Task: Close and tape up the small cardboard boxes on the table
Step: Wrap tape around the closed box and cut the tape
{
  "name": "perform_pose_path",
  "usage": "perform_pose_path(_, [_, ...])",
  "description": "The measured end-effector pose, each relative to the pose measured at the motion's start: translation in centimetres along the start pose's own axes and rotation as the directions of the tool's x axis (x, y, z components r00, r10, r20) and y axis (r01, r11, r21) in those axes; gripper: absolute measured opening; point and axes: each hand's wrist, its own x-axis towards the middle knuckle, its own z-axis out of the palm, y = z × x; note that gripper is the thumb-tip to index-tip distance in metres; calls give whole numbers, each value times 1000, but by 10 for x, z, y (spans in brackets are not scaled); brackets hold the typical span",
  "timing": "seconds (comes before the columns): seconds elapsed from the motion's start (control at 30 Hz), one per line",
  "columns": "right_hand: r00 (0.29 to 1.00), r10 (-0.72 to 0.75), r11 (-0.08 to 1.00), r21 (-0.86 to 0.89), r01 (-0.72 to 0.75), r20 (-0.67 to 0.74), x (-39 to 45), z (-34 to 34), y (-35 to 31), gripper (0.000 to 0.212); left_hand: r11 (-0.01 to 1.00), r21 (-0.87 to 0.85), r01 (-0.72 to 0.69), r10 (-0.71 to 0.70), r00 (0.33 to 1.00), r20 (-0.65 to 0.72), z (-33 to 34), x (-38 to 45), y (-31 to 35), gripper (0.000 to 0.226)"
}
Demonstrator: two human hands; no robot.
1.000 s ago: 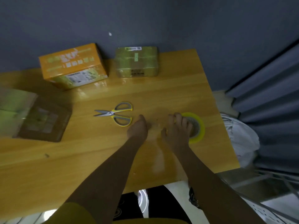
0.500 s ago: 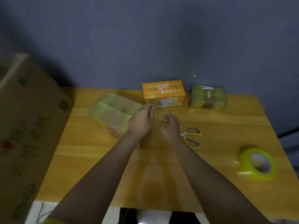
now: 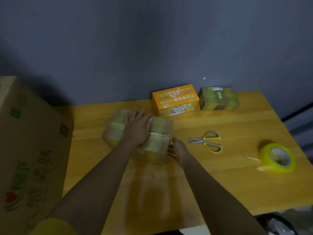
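Wooden table [image 3: 220, 180] against grey wall, three small boxes, left hand [image 3: 137, 128] flat atop nearest taped box [image 3: 159, 143], right hand [image 3: 179, 150] fingers against its side, orange box [image 3: 175, 100] and wrapped box [image 3: 218, 99] behind, one scissors [image 3: 205, 141], one yellow tape roll [image 3: 277, 157], one big carton [image 3: 28, 153] left.

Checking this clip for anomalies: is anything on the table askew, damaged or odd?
Mostly tidy. The tape roll rests tilted, a loose end trailing off its left side. The box under the left hand sits askew to the table edge.
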Motion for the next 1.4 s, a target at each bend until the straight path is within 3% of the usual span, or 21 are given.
perform_pose_path(0.23, [997, 37, 969, 242, -54, 72, 9, -6, 18, 15, 999, 36, 11, -10, 1000, -30, 17, -3, -5, 52])
perform_pose_path(0.3, [1000, 17, 972, 232, -21, 22, 11, -6, 21, 12, 999, 44, 13, -10, 999, -50, 18, -4, -4, 51])
perform_pose_path(0.37, [984, -96, 985, 129, 116, -154, 10, -9, 21, 14, 998, 55, 20, -16, 997, -73, 19, -5, -6, 50])
perform_pose_path(0.43, [887, -303, 947, -2, 322, -350, 5, -19, 17, 2, 997, 67, 23, -16, 995, -96, 21, -6, -7, 49])
perform_pose_path(0.47, [819, -418, 895, -23, 446, -393, -1, -26, 14, 7, 997, 71, 21, -14, 995, -100, 21, -5, -7, 49])
perform_pose_path(0.53, [676, -621, 756, -77, 650, -398, -12, -38, 10, 24, 997, 69, 24, -16, 994, -105, 21, -3, -7, 49])
perform_pose_path(0.6, [625, -675, 708, -105, 698, -393, -16, -41, 15, 31, 997, 71, 20, -11, 993, -118, 22, -5, -8, 49])
perform_pose_path(0.77, [776, -495, 829, 53, 556, -390, -5, -20, 41, 27, 997, 78, 22, -12, 992, -123, 24, -6, -9, 49])
perform_pose_path(0.93, [922, -298, 924, 169, 344, -249, 9, 8, 47, 25, 996, 81, 29, -17, 990, -138, 24, -6, -7, 47])
perform_pose_path(1.0, [938, -261, 951, -227, 210, -230, 11, -3, 51, 40, 996, 83, 30, -18, 990, -140, 23, -7, -5, 46])
perform_pose_path(1.03, [929, -284, 888, -431, 161, -237, 10, -13, 55, 50, 996, 81, 32, -21, 990, -138, 23, -7, -4, 46])
perform_pose_path(1.07, [902, -350, 838, -515, 180, -254, 8, -21, 57, 55, 996, 81, 36, -25, 990, -136, 22, -8, -3, 46])
perform_pose_path(1.1, [858, -431, 837, -477, 266, -278, 4, -25, 58, 54, 996, 82, 40, -28, 991, -133, 22, -8, -2, 46])
perform_pose_path(1.17, [785, -547, 837, -173, 520, -289, -11, -11, 55, 47, 996, 83, 44, -33, 991, -130, 22, -8, -2, 47])
perform_pose_path(1.23, [794, -596, 769, 200, 607, -121, -21, 22, 50, 55, 996, 80, 47, -36, 991, -130, 23, -8, -3, 47])
perform_pose_path(1.27, [807, -589, 751, 347, 562, -31, -21, 35, 50, 61, 996, 77, 47, -37, 991, -132, 24, -7, -3, 47])
perform_pose_path(1.33, [855, -508, 782, 475, 405, 107, -13, 40, 54, 57, 996, 68, 50, -41, 990, -133, 25, -7, -3, 46])
perform_pose_path(1.4, [893, -413, 870, 366, 329, 179, 1, 28, 64, 58, 997, 65, 51, -42, 991, -128, 25, -7, -2, 46])
